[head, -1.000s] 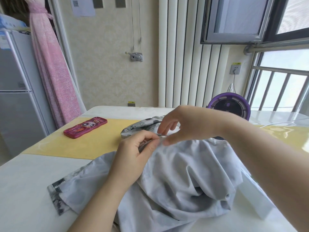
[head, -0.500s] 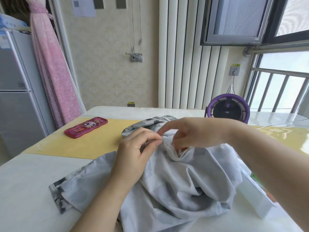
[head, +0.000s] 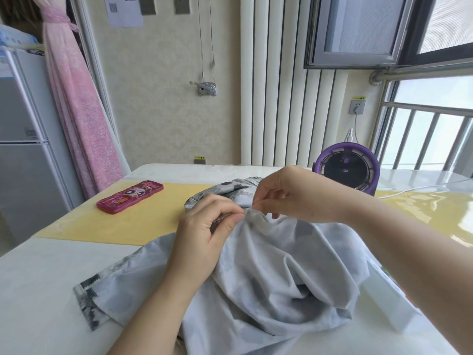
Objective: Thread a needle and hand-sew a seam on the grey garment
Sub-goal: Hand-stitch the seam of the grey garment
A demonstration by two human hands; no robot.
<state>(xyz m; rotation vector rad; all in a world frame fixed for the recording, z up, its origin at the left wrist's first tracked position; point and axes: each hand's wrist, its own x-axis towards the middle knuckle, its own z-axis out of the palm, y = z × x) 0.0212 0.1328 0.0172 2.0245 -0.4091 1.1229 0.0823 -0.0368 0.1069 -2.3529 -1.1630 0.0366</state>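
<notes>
The grey garment [head: 268, 278] lies bunched on the white table [head: 38, 290], its patterned hem toward the near left. My left hand [head: 204, 234] pinches a raised fold of the cloth between thumb and fingers. Just right of it, my right hand [head: 289, 193] pinches with thumb and forefinger at the top of that fold, on what looks like a thin needle [head: 252, 207], of which only a glint shows. No thread can be made out.
A red phone case [head: 130, 197] lies on the yellow mat [head: 128, 224] at the left. A purple round fan [head: 346, 171] stands behind my right hand, with a white cable [head: 414, 189] trailing right. A white box [head: 391, 303] sits under my right forearm.
My right hand dipped its fingers into the cloth half a second ago and now pinches at the fold's top beside my left thumb. The left hand has kept its hold.
</notes>
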